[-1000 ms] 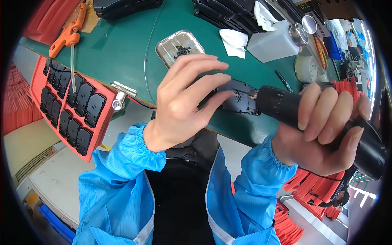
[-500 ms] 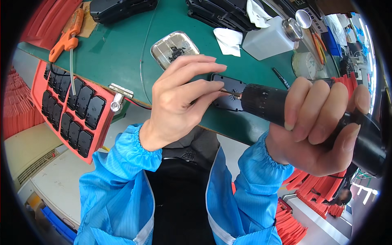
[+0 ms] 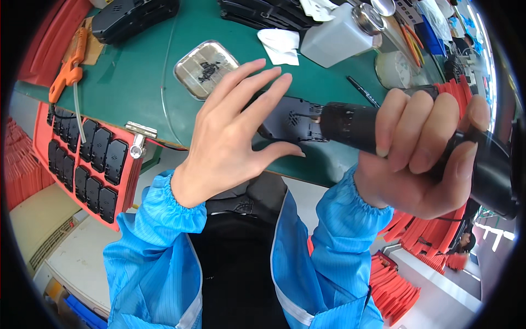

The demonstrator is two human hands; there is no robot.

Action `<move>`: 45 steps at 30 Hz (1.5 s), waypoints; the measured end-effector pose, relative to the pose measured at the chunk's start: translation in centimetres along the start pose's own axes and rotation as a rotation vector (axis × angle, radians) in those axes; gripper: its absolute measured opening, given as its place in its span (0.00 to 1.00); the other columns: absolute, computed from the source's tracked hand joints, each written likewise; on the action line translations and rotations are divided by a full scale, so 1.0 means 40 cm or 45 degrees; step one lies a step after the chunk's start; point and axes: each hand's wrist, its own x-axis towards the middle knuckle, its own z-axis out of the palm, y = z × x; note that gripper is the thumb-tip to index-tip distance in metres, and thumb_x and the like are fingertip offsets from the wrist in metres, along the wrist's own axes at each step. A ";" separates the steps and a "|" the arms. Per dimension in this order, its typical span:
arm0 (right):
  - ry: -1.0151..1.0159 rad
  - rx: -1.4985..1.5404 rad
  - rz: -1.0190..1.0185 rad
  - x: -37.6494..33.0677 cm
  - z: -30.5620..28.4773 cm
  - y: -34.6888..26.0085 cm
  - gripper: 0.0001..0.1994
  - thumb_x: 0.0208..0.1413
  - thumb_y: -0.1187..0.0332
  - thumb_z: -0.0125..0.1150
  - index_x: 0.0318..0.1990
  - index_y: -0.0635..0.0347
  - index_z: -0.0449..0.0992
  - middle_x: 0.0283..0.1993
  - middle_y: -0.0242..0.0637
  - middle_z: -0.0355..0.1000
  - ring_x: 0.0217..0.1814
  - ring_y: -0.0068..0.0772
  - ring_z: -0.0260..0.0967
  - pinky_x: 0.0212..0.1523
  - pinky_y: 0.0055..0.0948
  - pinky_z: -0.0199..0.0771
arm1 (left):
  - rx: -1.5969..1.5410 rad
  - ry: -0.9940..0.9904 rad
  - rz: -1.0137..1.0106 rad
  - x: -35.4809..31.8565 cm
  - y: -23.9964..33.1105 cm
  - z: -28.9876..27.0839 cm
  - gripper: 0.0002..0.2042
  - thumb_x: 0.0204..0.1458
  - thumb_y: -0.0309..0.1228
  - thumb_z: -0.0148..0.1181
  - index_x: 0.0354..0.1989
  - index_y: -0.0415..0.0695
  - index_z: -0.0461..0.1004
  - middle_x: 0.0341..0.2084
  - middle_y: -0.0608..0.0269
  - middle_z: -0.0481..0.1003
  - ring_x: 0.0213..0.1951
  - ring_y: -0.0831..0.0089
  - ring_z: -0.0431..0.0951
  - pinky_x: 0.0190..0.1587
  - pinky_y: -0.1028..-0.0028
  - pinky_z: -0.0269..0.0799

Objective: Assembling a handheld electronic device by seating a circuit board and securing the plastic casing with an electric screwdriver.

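Observation:
A black electric screwdriver [image 3: 350, 127] lies across the right of the view, held in my right hand [image 3: 424, 148] with the fingers wrapped round its body. Its thin bit points left over a small black plastic housing [image 3: 298, 118] with a patch of grille holes, on the bench. Whether the bit touches the housing, I cannot tell. My left hand [image 3: 227, 129] is open beside the housing's left end, fingers spread and thumb apart; it hides part of that end. Just beyond it stands a shallow metal dish [image 3: 189, 77] with a heap of small dark screws.
An orange glue gun [image 3: 68, 77] lies at the far left. Below it, a red tray [image 3: 44, 140] holds rows of black housings by a metal clamp [image 3: 139, 134]. At the back are a white bottle [image 3: 334, 41], white tissue [image 3: 278, 46], a black pen [image 3: 362, 91] and large black cases [image 3: 134, 19].
My left fingers have parted from a pinch near the screwdriver bit and spread out, moving left. The screwdriver stays in my right hand. The whole view has shifted slightly.

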 end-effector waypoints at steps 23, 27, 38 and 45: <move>0.469 -0.454 0.122 -0.049 -0.083 -0.008 0.13 0.64 0.71 0.56 0.54 0.62 0.69 0.22 0.31 0.61 0.17 0.24 0.56 0.23 0.30 0.65 | 0.176 -0.219 0.056 0.007 0.003 0.013 0.33 0.38 0.35 0.82 0.57 0.38 0.82 0.54 0.53 0.82 0.64 0.48 0.77 0.71 0.46 0.66; 0.607 -0.648 0.182 -0.031 -0.039 0.002 0.12 0.63 0.71 0.57 0.53 0.62 0.68 0.21 0.31 0.60 0.16 0.24 0.55 0.22 0.30 0.65 | 0.191 -0.228 0.062 0.009 0.000 0.013 0.33 0.39 0.36 0.83 0.57 0.38 0.82 0.54 0.53 0.83 0.63 0.48 0.77 0.72 0.46 0.66; 0.576 -0.361 0.141 -0.032 -0.059 0.015 0.19 0.60 0.76 0.59 0.58 0.63 0.64 0.21 0.32 0.61 0.15 0.25 0.57 0.20 0.31 0.65 | 0.146 -0.188 0.090 0.006 -0.011 0.006 0.32 0.40 0.36 0.82 0.56 0.38 0.82 0.53 0.51 0.82 0.61 0.48 0.78 0.71 0.46 0.67; 0.486 -0.140 0.030 -0.009 -0.085 -0.036 0.19 0.67 0.68 0.51 0.64 0.56 0.65 0.24 0.28 0.60 0.18 0.25 0.55 0.23 0.33 0.65 | 0.096 -0.209 0.074 0.001 -0.006 0.005 0.34 0.38 0.32 0.82 0.59 0.40 0.79 0.53 0.53 0.78 0.60 0.50 0.76 0.62 0.54 0.74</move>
